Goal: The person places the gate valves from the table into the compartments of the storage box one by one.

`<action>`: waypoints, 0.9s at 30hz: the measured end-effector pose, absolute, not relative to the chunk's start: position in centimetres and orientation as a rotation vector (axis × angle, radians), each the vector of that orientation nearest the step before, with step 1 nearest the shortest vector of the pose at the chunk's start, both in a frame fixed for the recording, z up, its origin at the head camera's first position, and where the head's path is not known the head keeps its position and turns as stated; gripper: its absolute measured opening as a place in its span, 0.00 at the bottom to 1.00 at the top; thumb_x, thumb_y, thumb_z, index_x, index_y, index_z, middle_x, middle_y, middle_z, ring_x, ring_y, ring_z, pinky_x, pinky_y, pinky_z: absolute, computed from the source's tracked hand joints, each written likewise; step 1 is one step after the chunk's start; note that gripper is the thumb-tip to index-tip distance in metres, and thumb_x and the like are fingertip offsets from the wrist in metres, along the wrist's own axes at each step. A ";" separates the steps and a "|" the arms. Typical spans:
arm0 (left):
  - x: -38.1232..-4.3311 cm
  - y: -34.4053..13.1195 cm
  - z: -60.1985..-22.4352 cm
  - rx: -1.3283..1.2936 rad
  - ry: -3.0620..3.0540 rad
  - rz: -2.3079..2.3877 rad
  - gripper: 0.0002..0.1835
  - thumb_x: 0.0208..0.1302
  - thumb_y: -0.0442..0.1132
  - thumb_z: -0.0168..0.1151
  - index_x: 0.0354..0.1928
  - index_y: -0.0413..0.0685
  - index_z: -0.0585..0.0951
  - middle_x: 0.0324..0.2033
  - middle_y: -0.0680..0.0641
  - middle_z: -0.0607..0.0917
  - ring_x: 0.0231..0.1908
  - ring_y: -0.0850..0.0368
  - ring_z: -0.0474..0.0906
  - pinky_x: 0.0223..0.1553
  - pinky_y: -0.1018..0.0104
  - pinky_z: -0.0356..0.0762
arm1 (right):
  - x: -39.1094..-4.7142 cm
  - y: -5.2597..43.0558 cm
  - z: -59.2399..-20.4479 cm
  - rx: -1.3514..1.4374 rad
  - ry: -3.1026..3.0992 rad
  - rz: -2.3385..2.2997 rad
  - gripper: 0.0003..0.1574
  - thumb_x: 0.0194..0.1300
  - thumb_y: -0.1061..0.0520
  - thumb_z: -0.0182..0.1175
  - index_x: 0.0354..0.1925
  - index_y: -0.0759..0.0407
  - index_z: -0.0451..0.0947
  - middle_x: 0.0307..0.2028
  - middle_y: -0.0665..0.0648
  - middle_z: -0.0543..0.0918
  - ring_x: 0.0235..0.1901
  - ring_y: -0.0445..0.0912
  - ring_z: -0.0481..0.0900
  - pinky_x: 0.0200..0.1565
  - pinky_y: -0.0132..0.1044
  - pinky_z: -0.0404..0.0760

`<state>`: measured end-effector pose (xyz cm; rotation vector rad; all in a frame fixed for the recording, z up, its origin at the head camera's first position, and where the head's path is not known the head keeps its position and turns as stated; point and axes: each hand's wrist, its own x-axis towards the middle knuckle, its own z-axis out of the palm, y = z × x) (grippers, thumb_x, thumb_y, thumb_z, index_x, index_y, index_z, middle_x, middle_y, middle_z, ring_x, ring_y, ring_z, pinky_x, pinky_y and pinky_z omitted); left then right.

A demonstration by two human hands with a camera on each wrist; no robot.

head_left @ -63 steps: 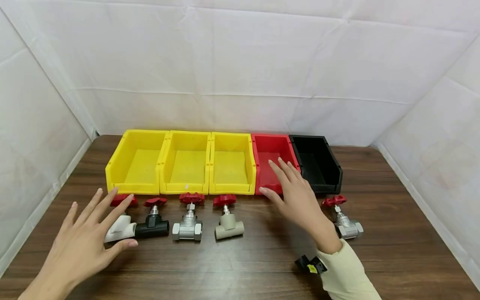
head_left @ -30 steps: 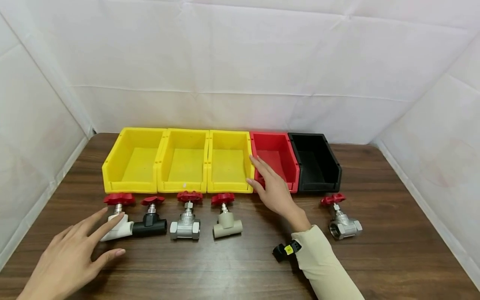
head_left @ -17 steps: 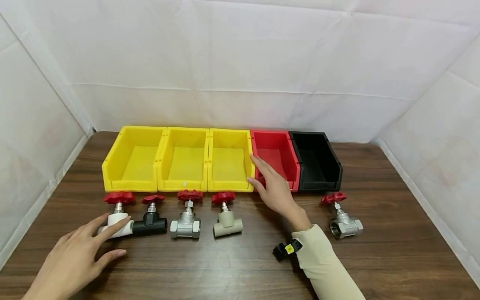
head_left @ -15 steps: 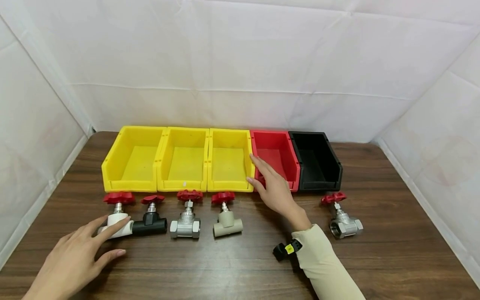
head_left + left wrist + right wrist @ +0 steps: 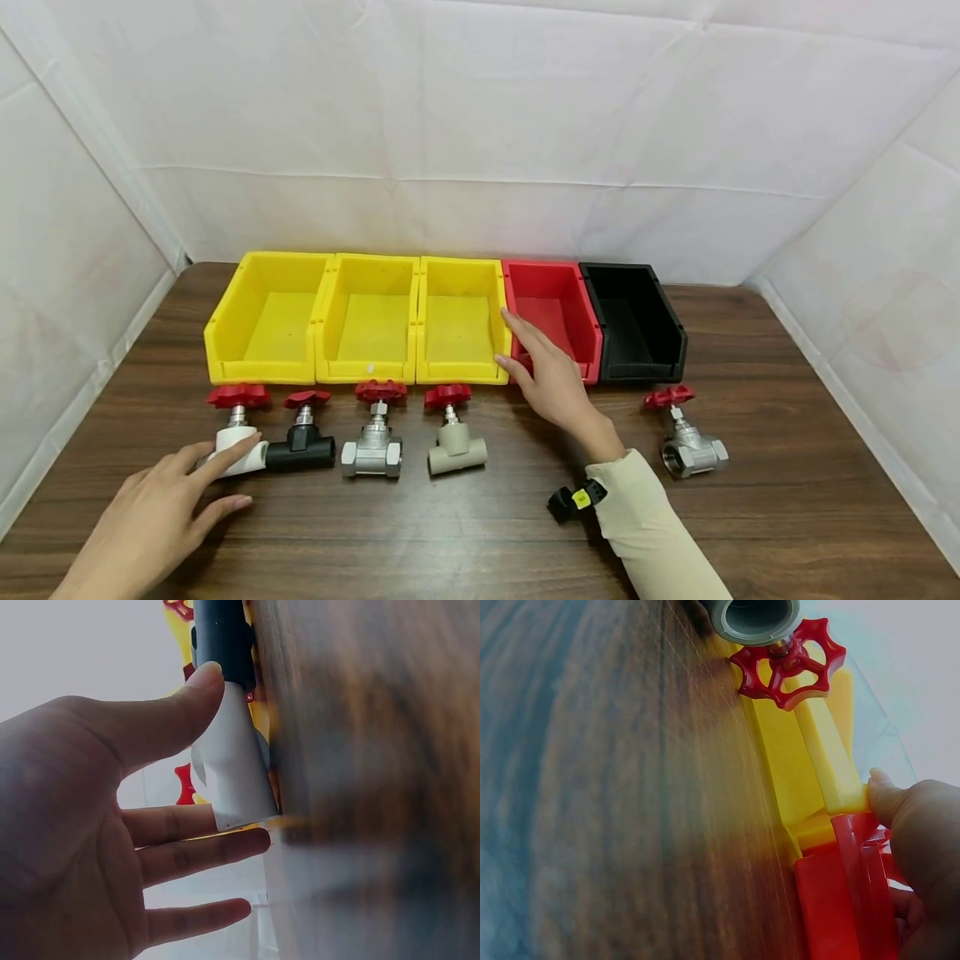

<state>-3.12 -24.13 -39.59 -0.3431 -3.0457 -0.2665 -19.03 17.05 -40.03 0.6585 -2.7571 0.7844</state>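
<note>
At the left, my left hand reaches its fingers over the white valve, which has a red handwheel. In the left wrist view its thumb and several fingers are extended around the valve's white pipe body; the index finger is partly hidden behind it. A black valve lies end to end with the white one. My right hand has its fingers extended at the wall between the rightmost yellow bin and the red bin. In the right wrist view the thumb is close against the bins' edges.
Two more yellow bins and a black bin complete the row. Along the front lie a steel valve, a beige valve and another steel valve at the right. White sheeting surrounds the wooden table.
Over two seconds, my left hand has lowered toward the white valve's body, uncovering its handwheel. The right hand has moved left to the red and yellow bins' shared wall. Lately both are nearly still.
</note>
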 end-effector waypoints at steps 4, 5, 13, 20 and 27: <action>-3.1 -24.2 -39.8 -0.353 -3.039 -0.275 0.36 0.51 0.47 0.74 0.63 0.50 0.72 0.41 0.35 0.78 0.38 0.37 0.78 0.35 0.38 0.74 | -19.1 17.0 -40.2 0.656 -2.763 0.781 0.46 0.65 0.47 0.62 0.74 0.40 0.52 0.67 0.55 0.65 0.63 0.51 0.67 0.55 0.51 0.72; -3.1 -24.2 -39.8 -0.356 -3.032 -0.281 0.36 0.50 0.47 0.74 0.63 0.50 0.73 0.41 0.35 0.79 0.38 0.37 0.78 0.35 0.38 0.74 | -19.1 17.0 -40.2 0.658 -2.764 0.779 0.46 0.65 0.47 0.62 0.74 0.40 0.51 0.68 0.55 0.65 0.63 0.51 0.67 0.55 0.51 0.72; -3.1 -24.2 -40.0 -0.368 -3.013 -0.285 0.37 0.50 0.46 0.75 0.64 0.51 0.72 0.41 0.36 0.78 0.36 0.39 0.78 0.34 0.40 0.75 | -19.1 17.0 -39.9 0.654 -2.764 0.770 0.46 0.65 0.47 0.62 0.74 0.40 0.52 0.67 0.55 0.66 0.62 0.51 0.67 0.55 0.50 0.72; -3.3 -24.3 -40.1 -0.378 -2.993 -0.299 0.37 0.50 0.45 0.75 0.63 0.51 0.72 0.40 0.37 0.78 0.35 0.40 0.78 0.32 0.41 0.75 | -19.3 17.0 -39.6 0.668 -2.758 0.779 0.46 0.64 0.48 0.62 0.74 0.41 0.52 0.67 0.55 0.66 0.62 0.51 0.68 0.54 0.49 0.73; -3.1 -24.4 -40.1 -0.401 -2.967 -0.315 0.35 0.49 0.44 0.75 0.62 0.51 0.73 0.40 0.37 0.80 0.36 0.38 0.79 0.32 0.39 0.75 | -19.0 17.0 -40.2 0.659 -2.761 0.789 0.46 0.64 0.47 0.62 0.74 0.39 0.51 0.67 0.54 0.66 0.62 0.50 0.68 0.54 0.48 0.74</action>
